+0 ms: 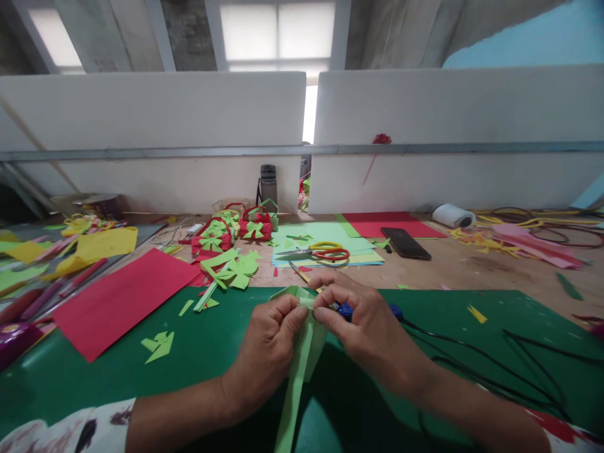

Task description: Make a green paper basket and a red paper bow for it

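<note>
The left grip (267,346) and right grip (361,318) were closed, pinching one folded light-green paper piece (296,384) between them over the green-topped counter (202,358). Beyond the grips lay one pair of metal scissors with yellow and red handles (309,251) and, farther right, one black rectangular phone (406,243). Left of the grips were one red paper sheet (127,302) and, farther back, at least two red paper baskets with green bows (265,223).

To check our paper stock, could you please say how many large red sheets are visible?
2: one red sheet left of the left hand, another sheet behind the phone; more may be hidden.
</note>
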`<state>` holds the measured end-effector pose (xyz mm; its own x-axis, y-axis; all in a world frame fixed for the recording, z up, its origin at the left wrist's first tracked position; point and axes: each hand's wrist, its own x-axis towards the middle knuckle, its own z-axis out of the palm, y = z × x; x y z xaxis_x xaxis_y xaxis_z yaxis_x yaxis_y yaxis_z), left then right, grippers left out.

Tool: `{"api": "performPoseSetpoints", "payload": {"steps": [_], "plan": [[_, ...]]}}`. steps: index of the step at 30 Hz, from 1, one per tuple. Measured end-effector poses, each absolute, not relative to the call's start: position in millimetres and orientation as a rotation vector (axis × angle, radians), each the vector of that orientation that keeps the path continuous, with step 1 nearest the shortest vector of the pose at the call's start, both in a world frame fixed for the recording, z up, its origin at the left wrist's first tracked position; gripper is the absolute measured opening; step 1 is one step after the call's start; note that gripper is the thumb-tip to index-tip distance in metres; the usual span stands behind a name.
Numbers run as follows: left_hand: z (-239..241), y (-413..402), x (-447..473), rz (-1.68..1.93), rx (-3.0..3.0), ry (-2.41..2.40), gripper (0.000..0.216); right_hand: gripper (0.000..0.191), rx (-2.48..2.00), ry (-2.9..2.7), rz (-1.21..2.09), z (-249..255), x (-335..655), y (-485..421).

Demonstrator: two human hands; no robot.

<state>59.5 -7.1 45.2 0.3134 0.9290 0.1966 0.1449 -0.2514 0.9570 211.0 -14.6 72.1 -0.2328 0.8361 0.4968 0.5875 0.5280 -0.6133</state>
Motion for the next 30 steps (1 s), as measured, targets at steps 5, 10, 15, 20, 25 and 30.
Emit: {"api": "performPoseSetpoints", "payload": {"steps": [5,10,15,20,25,30], "plan": [[44.6,-7.2,61.7,1.013,1.572,0.946,0.023,0.02,-1.115,-1.906,0.325,67.2,208.3,-14.0],[43.2,-4.0,59.8,0.969,1.501,0.964,0.026,0.016,-1.122,-1.922,0.346,64.0,209.5,-13.1],[44.6,-2.9,58.3,0.951,1.46,0.921,0.025,0.016,-1.13,-1.952,0.349,66.4,209.8,-14.4],[47.0,-4.3,58.2,0.946,1.519,0.917,0.027,0.02,-1.083,-1.934,0.318,66.1,206.2,-13.7],[46.7,-3.4,57.5,0.949,1.539,0.949,0.028,0.019,-1.066,-1.934,0.308,65.3,205.6,-14.6],[46.1,-4.0,58.5,0.922,1.526,0.967,0.027,0.02,-1.051,-1.955,0.307,65.7,205.4,-15.2]]}}
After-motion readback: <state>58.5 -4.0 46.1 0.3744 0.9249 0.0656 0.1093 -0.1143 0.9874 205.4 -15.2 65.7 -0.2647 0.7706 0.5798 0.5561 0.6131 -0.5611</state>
